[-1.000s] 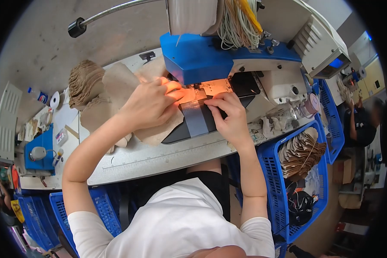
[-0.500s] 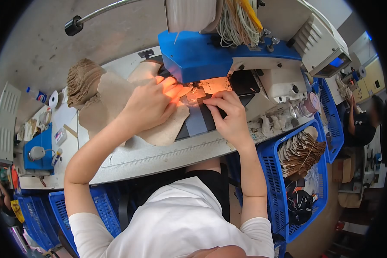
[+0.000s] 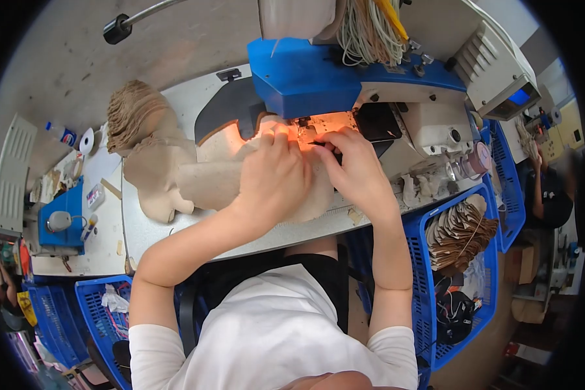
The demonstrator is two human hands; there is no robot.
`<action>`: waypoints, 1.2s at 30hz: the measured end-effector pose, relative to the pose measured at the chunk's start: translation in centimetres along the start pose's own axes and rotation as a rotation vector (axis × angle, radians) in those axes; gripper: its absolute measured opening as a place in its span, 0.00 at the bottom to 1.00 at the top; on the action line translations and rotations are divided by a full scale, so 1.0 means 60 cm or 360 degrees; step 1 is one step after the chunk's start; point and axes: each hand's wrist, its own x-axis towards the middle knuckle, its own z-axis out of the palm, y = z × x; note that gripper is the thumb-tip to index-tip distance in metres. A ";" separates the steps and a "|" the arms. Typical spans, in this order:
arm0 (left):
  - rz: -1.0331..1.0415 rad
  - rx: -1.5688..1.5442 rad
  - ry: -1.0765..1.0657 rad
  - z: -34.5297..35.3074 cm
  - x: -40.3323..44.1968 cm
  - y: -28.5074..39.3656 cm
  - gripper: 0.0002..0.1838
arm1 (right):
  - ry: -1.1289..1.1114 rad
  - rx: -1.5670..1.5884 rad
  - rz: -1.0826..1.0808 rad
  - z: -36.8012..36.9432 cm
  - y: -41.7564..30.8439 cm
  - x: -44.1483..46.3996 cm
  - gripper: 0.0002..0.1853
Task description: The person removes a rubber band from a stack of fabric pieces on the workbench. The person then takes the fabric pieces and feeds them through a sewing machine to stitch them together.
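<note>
A blue-headed sewing machine (image 3: 305,78) has its needle area lit orange. In front of it, my left hand (image 3: 276,172) bears on a beige piece of shoe-upper material (image 3: 218,185), fingers together and bent over it, fingertips close to the needle. My right hand (image 3: 357,166) is closed just right of the needle, thumb and forefinger pinching a small dark piece (image 3: 316,143). Most of that dark piece is hidden by the fingers. More of the beige material, with a dark grey backed part (image 3: 231,107), spreads leftward across the table.
A bundle of stacked beige pieces (image 3: 133,117) stands at the table's back left. To the right, a blue crate (image 3: 419,286) holds more bundled pieces and a black item. A clear jar (image 3: 461,169) lies by the machine's base. Another person (image 3: 552,195) sits far right.
My left hand has moved right and nearer to me, and the beige material has shifted right with it. The dark grey part behind is now uncovered, while the grey strip in front is covered.
</note>
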 end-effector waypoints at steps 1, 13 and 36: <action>-0.0013 0.0010 -0.0029 0.000 0.001 0.005 0.16 | -0.0058 -0.0048 0.0069 -0.004 -0.007 0.006 0.09; -0.0113 -0.0270 0.0010 0.012 0.005 0.019 0.13 | 0.0231 -0.0202 -0.0035 0.035 0.017 0.025 0.07; 0.0225 -0.0034 -0.0192 -0.008 0.004 -0.065 0.07 | 0.0150 0.0067 -0.0235 0.039 0.022 0.027 0.10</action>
